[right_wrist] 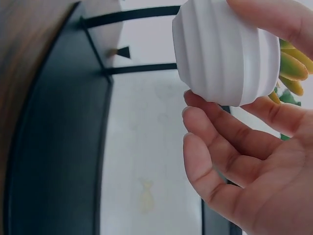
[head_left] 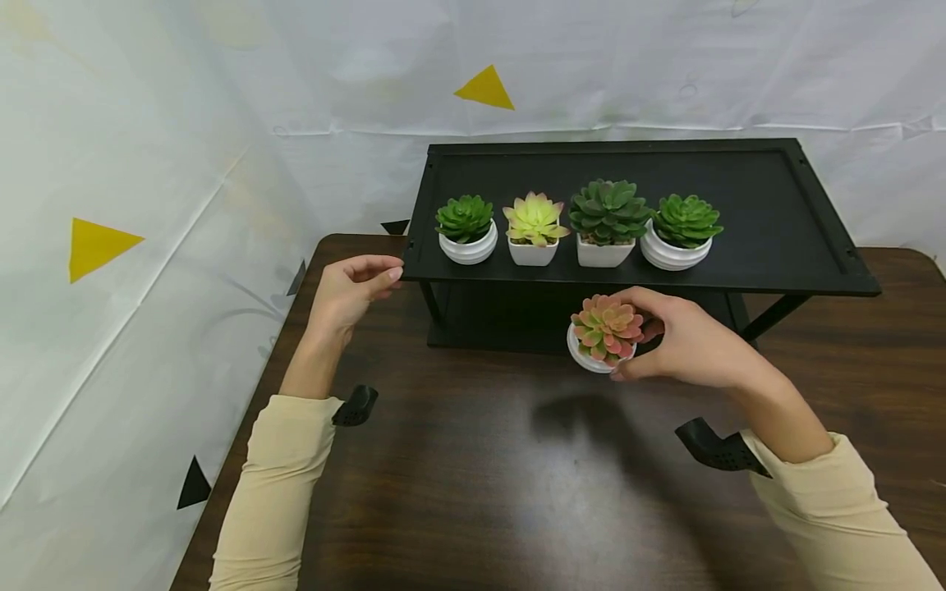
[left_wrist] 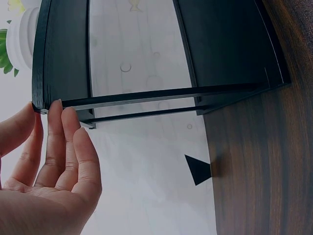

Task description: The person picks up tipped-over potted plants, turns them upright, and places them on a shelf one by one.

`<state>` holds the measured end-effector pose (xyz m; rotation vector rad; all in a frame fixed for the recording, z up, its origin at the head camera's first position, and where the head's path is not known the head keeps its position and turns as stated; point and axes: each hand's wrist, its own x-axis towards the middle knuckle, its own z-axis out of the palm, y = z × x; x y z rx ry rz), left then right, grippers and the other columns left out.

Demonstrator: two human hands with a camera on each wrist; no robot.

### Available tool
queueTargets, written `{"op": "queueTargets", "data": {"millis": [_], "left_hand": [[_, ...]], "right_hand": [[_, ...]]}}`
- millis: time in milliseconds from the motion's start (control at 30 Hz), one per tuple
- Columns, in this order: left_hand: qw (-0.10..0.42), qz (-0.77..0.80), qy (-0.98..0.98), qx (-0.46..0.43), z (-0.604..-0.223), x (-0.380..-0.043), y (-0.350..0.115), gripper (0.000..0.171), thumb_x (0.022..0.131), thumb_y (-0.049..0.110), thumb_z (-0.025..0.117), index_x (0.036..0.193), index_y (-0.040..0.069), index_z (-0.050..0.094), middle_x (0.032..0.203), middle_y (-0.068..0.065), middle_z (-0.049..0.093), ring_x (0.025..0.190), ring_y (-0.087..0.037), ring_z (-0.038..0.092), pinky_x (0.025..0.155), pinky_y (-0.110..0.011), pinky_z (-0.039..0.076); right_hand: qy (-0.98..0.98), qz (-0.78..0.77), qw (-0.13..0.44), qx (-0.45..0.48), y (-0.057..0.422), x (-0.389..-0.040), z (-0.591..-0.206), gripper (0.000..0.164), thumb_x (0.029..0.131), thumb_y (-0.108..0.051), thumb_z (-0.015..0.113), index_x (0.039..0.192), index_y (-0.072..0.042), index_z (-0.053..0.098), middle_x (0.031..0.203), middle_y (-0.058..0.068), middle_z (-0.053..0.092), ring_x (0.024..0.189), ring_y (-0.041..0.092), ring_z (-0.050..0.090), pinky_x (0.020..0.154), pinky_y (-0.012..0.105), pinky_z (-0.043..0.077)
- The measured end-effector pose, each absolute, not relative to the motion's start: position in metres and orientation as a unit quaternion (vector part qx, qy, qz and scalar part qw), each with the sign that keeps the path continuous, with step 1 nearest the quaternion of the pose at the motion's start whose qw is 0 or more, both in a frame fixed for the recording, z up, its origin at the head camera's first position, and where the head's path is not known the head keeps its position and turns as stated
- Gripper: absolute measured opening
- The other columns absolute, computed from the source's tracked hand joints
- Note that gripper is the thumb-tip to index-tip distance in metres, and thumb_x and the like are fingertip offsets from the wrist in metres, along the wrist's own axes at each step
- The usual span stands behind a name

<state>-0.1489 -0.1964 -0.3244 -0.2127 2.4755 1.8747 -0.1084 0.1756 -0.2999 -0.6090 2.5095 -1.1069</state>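
My right hand (head_left: pixel 687 341) holds a pink-and-green potted succulent (head_left: pixel 608 328) in front of the black two-tier shelf (head_left: pixel 769 205). In the right wrist view, thumb and fingers grip its ribbed white pot (right_wrist: pixel 220 54), which is off the table. At the shelf's front left corner, my left hand (head_left: pixel 346 295) pinches the edge of the top board (left_wrist: pixel 41 63) between thumb and fingers. Along the top board stand a green succulent (head_left: pixel 464 220), a yellow-green one (head_left: pixel 534 220), a dark green one (head_left: pixel 608 213) and another green one (head_left: pixel 683 223), all in white pots.
Below the top board lies the shelf's lower board (head_left: pixel 495 316), with slanted legs (head_left: pixel 776 316) between the tiers. The shelf stands on a dark wooden table (head_left: pixel 458 476). White sheeting (head_left: pixel 332 74) with yellow and black triangles hangs behind and at the left.
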Motion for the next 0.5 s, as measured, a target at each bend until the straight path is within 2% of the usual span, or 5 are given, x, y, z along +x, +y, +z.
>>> {"op": "queueTargets", "data": {"millis": [200,300,500], "left_hand": [[0.014,0.602,0.796,-0.069,-0.324,-0.149,-0.197,0.032,0.087,0.018,0.067,0.111,-0.004,0.064,0.092,0.000,0.063,0.077,-0.009,0.064,0.086,-0.036,0.049],[0.014,0.603,0.795,-0.067,-0.324,-0.149,-0.197,0.032,0.087,0.017,0.067,0.111,-0.004,0.064,0.092,0.000,0.063,0.077,-0.009,0.064,0.085,-0.034,0.050],[0.014,0.603,0.795,-0.065,-0.324,-0.148,-0.197,0.032,0.087,0.017,0.067,0.111,-0.004,0.064,0.095,-0.001,0.063,0.077,-0.008,0.064,0.083,-0.031,0.050]], "right_hand": [[0.891,-0.380,0.155,-0.194,0.193,-0.111,-0.288,0.074,0.067,-0.021,0.085,0.131,-0.012,0.049,0.108,0.005,0.058,0.089,0.013,0.058,0.073,0.025,0.047],[0.898,-0.369,0.151,-0.183,0.202,-0.111,-0.284,0.074,0.068,-0.023,0.085,0.131,-0.013,0.048,0.109,0.005,0.057,0.089,0.007,0.058,0.073,0.023,0.046],[0.900,-0.376,0.145,-0.167,0.217,-0.112,-0.282,0.079,0.068,-0.020,0.085,0.136,-0.013,0.045,0.111,0.004,0.055,0.088,0.000,0.057,0.071,0.020,0.046]]}}
